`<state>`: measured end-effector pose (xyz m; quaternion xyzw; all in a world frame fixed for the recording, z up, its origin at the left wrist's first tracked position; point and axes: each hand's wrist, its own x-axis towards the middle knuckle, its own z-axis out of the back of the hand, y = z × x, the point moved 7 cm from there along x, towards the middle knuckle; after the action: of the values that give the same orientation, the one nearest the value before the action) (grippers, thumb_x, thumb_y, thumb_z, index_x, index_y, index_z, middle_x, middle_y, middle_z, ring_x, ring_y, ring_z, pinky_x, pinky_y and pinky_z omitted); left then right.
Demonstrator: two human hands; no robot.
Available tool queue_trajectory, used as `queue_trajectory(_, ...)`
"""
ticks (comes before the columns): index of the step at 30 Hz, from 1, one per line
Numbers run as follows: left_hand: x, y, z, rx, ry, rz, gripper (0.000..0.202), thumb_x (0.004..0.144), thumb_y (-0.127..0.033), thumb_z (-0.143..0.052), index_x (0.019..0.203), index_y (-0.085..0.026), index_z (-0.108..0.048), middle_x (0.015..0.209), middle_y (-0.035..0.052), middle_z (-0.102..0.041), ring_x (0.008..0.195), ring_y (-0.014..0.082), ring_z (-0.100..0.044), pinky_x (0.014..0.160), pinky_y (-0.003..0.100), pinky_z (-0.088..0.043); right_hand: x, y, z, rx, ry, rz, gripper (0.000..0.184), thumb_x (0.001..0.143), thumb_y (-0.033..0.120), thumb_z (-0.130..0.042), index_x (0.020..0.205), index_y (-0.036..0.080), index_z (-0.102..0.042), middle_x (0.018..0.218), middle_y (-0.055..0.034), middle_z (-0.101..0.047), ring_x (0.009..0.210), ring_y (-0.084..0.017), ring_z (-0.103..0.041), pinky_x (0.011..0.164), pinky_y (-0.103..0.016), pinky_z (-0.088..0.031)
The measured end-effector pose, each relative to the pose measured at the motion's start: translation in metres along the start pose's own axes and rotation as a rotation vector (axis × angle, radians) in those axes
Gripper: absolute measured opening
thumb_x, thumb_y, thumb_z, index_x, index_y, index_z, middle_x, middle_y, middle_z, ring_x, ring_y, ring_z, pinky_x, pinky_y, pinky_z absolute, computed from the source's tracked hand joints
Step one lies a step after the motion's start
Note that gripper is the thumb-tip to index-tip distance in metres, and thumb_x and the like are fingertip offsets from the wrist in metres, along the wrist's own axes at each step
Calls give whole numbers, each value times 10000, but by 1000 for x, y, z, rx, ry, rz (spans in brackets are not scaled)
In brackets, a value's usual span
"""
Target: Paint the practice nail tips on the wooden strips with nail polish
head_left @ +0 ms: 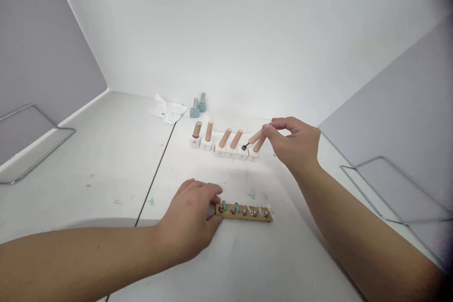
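Observation:
My left hand [194,214] grips the left end of a flat brown nail tip stand [247,217] between thumb and fingers. Along the stand sit several round metal knobs with small nail tips; the two leftmost tips [224,205] are teal, the others clear. My right hand [295,144] pinches a peach-coloured nail polish brush cap [255,137], tilted down to the left. Its dark, wet-looking brush is at the mouth of an uncapped white nail polish bottle [242,153]; whether it is still inside the neck I cannot tell. Right beside it stands a capped white bottle [254,155].
More white bottles with peach caps [225,138] and one with a gold-brown cap [197,130] continue the row leftward. Two teal bottles [194,112] and a crumpled white tissue [168,110] lie farther back. Metal wire brackets [382,158] flank both sides. Teal smears mark the table.

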<state>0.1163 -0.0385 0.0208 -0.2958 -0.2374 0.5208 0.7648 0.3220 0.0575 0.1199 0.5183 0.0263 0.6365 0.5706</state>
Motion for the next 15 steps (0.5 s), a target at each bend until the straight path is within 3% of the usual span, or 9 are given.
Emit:
queue_trajectory(3, 1, 1, -1, -10, 10, 9, 373, 726, -144, -582, 1090, -225, -561, 980, 14, -661, 995, 243, -548, 880, 437, -484, -2, 1, -4, -23, 40, -21, 170, 746, 201, -606, 584, 249, -619, 506, 16, -621, 839, -221, -654, 650, -342, -492)
queue_trajectory(7, 2, 1, -1, -9, 1, -5, 364, 726, -141, -579, 1080, -227, -562, 982, 16, -659, 993, 245, -547, 880, 438, -481, -2, 0, -10, -47, 101, 62, 166, 776, 220, -583, 622, 270, -617, 493, 35, -620, 933, -227, -637, 873, -441, -466)
queue_trajectory(15, 1, -1, 0, -4, -7, -17, 357, 729, -143, -592, 1077, -224, -571, 964, 23, -664, 987, 249, -561, 880, 440, -485, 1, -1, -22, -168, 171, 164, 208, 765, 236, -593, 559, 258, -593, 535, 30, -614, 854, -218, -648, 988, -516, -392)
